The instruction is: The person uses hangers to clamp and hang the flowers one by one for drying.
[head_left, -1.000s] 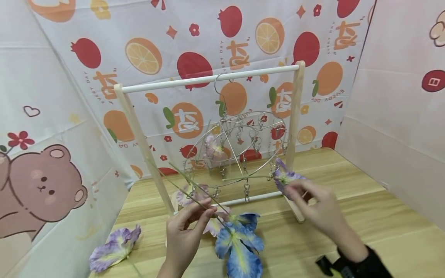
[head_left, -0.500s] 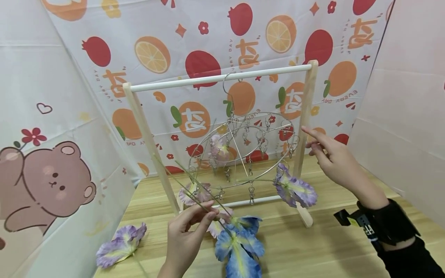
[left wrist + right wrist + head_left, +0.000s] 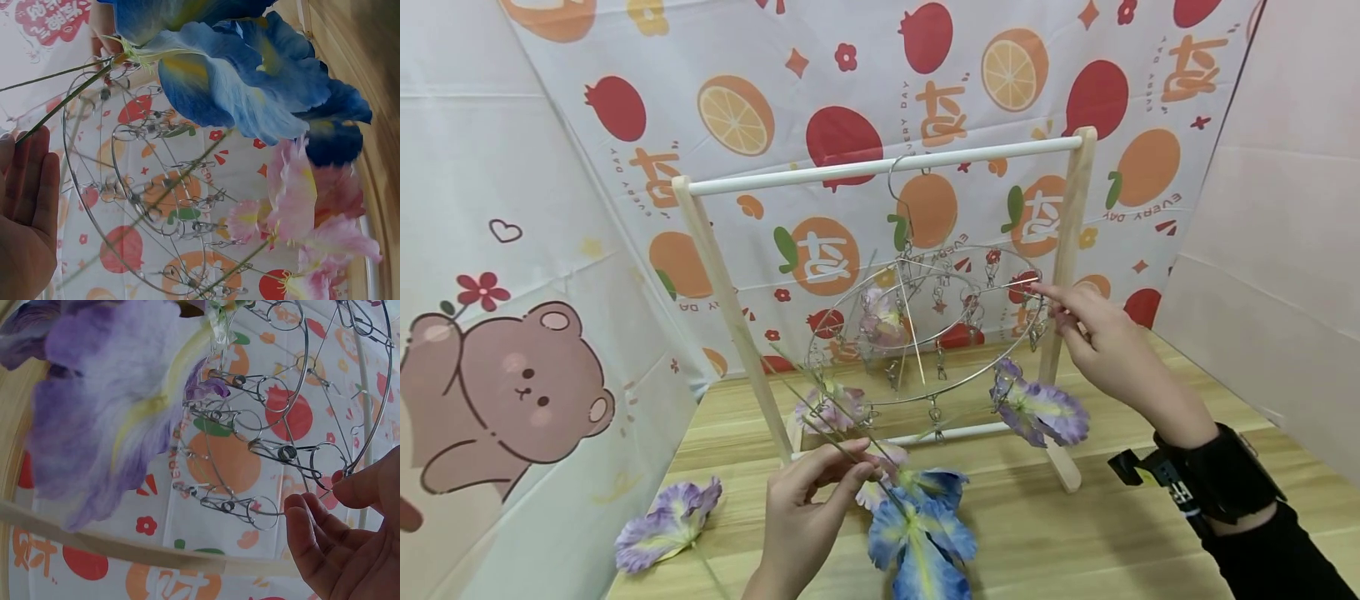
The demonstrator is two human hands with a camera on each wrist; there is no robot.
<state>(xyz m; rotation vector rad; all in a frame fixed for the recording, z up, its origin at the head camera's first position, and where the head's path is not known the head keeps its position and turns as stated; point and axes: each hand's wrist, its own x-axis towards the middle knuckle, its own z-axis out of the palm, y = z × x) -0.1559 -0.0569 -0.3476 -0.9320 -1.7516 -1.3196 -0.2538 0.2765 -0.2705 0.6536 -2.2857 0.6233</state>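
My left hand [image 3: 808, 500] pinches the thin green stems of blue artificial flowers [image 3: 917, 529], whose yellow-centred petals hang over the table in front. In the left wrist view the blue flowers [image 3: 250, 81] fill the top, and two stems lead to them. With thumb and index finger, my right hand [image 3: 1112, 350] holds the outer wire ring of a round metal clip hanger [image 3: 955, 385] at its right side. Below that hand, a purple flower [image 3: 1041, 412] hangs from the hanger. Pink flowers hang at its back [image 3: 882, 317] and left [image 3: 831, 408]; part of another shows behind the blue ones.
The hanger hooks over the white rod [image 3: 820, 175] of a wooden stand [image 3: 722, 275]. Its wire clips dangle all round the rings. A loose purple flower [image 3: 670, 525] lies on the wooden table [image 3: 1120, 517] at left. Printed cloths enclose the back and sides.
My right hand has left the purple flower, which now hangs from a clip, and moved up to the hanger's ring. My left hand still holds the blue flowers' stems.
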